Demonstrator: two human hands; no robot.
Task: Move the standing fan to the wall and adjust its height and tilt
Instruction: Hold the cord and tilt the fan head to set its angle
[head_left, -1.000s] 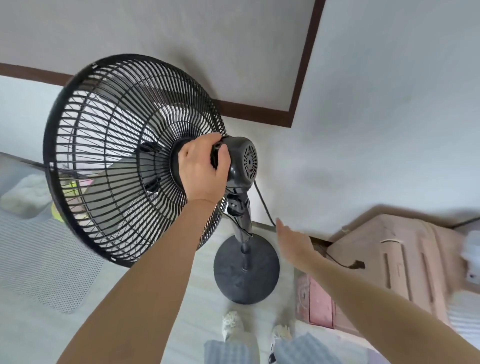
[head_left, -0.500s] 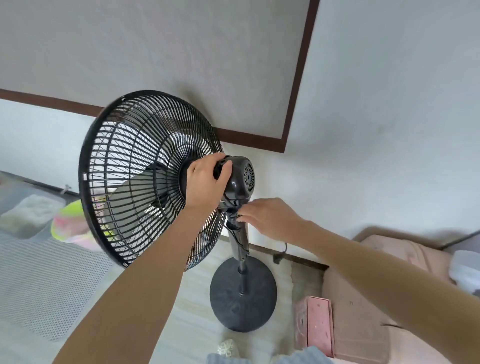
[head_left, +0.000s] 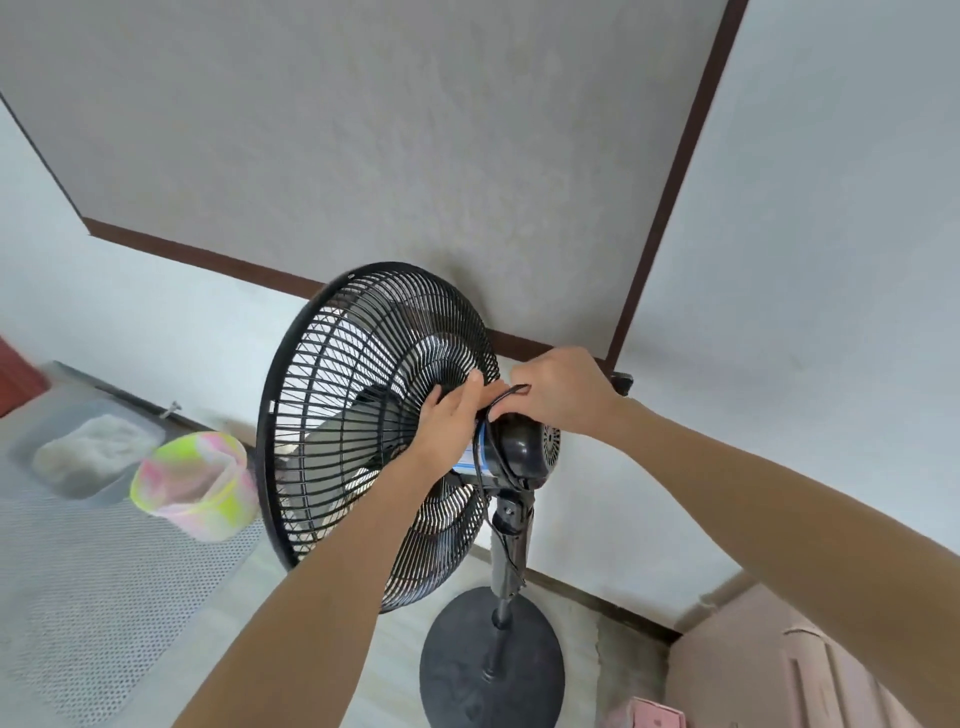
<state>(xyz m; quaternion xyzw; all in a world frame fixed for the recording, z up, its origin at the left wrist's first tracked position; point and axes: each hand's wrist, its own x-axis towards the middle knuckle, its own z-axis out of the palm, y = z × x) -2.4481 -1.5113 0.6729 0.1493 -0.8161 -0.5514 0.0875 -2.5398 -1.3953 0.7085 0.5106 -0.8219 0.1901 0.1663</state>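
The black standing fan stands close to the white wall, its round grille (head_left: 363, 415) facing left and its round base (head_left: 493, 670) on the floor under the pole (head_left: 506, 566). My left hand (head_left: 452, 421) grips the front of the motor housing (head_left: 524, 452), just behind the grille. At the top of the housing my right hand (head_left: 561, 395) pinches the black power cord (head_left: 488, 467), which runs down over the housing and along the pole. A black plug (head_left: 621, 384) shows behind my right wrist.
A pastel yellow-pink bag (head_left: 197, 483) and a clear tub (head_left: 93, 452) sit on a white mesh mat (head_left: 78, 597) at the left. Pink furniture (head_left: 779, 675) and a pink box (head_left: 644, 717) stand at the lower right. Brown trim (head_left: 670, 182) crosses the wall.
My right hand rose from the pole's neck to the top of the motor housing and now holds the cord. My left hand stayed on the housing. The view tilted upward.
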